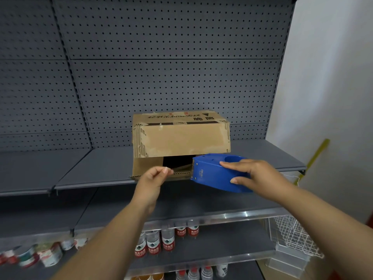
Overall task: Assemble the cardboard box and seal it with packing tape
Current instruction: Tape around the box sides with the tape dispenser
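A worn brown cardboard box [181,136] lies on its side on a grey shelf [96,168], its open end facing me with one flap hanging over a dark gap. My right hand [254,176] grips a blue tape dispenser [214,172] just in front of the box's lower right. My left hand [155,174] pinches the end of clear packing tape [181,168] pulled out from the dispenser's toothed edge, in front of the box's lower flap.
Grey pegboard [161,57] backs the shelving. Lower shelves hold water bottles [161,241] with red labels and cans [40,255] at the left. A white wire basket [292,235] hangs at the right end. A white wall stands at the right.
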Available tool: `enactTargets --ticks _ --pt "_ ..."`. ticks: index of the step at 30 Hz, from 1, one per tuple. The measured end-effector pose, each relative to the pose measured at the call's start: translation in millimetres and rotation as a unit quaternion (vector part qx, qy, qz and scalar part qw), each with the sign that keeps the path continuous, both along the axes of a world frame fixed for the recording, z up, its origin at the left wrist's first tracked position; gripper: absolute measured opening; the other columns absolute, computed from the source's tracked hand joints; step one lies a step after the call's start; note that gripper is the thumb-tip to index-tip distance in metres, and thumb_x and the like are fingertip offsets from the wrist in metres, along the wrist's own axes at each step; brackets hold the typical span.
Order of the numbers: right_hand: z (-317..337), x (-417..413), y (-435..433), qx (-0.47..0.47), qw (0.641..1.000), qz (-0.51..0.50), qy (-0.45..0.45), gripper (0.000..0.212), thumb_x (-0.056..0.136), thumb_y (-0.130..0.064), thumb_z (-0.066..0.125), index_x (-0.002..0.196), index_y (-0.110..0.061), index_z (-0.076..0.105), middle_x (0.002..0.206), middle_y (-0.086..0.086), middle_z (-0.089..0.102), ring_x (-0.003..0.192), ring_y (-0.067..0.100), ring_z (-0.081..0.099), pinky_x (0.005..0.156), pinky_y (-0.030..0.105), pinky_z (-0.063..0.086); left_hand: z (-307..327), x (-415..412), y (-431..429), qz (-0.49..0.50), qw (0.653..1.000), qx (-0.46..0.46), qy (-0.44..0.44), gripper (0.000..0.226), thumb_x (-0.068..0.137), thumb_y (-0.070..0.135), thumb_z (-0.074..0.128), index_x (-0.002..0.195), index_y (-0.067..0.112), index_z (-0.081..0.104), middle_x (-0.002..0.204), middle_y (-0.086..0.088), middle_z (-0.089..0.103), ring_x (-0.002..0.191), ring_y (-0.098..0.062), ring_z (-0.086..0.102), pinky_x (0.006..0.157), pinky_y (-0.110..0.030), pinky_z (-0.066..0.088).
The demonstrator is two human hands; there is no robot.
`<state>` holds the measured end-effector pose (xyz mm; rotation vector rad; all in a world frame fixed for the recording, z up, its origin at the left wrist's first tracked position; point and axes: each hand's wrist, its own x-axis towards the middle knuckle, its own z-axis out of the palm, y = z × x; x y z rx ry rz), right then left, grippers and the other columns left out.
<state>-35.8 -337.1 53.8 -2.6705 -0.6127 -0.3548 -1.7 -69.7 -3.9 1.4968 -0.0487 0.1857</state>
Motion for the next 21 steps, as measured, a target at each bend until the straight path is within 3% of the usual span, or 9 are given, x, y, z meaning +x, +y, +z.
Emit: enactTargets --ticks 6,12,18,21 --pt "9.0 25.2 5.0 0.011 0.999 0.003 -0.031 0.052 0.086 -0.021 0.063 0.133 -0.034 0.047 0.095 -0.004 0.06 0.094 0.017 0.057 0.086 0.029 0.045 1.9 26.2 2.5 -0.007 0.999 0.042 -0.031 0.017 0.092 0.014 0.053 0.081 0.016 0.065 0.09 0.0 0.07 0.091 -0.011 0.062 0.086 -0.024 0.042" --pt "16.9 42.3 17.6 0.039 0.999 -0.004 -0.037 0.051 0.087 -0.02 0.062 0.133 -0.035 0.047 0.103 -0.003 0.062 0.102 0.018 0.056 0.086 0.025 0.041 4.0 40.7 7.5 -0.007 0.999 0.039 -0.036 0.015 0.091 0.014 0.055 0.081 0.016 0.066 0.092 0.002 0.07 0.093 -0.011 0.062 0.082 -0.019 0.043" --pt "16.9 60.7 28.1 0.026 0.999 -0.027 -0.022 0.051 0.089 -0.022 0.06 0.135 -0.037 0.045 0.123 -0.002 0.06 0.116 0.018 0.051 0.093 0.026 0.04 5.1 51.6 14.6 -0.006 0.991 0.126 -0.048 0.015 0.092 0.017 0.054 0.087 0.016 0.068 0.095 0.002 0.071 0.096 -0.011 0.062 0.089 -0.023 0.043" --pt "15.4 66.5 31.2 0.023 0.999 -0.033 -0.012 0.051 0.089 -0.022 0.06 0.135 -0.037 0.044 0.125 -0.002 0.06 0.117 0.017 0.05 0.093 0.025 0.039 8.9 51.5 16.8 0.007 0.986 0.153 -0.059 0.016 0.092 0.02 0.053 0.097 0.015 0.068 0.098 0.007 0.069 0.094 -0.004 0.06 0.081 -0.014 0.041"
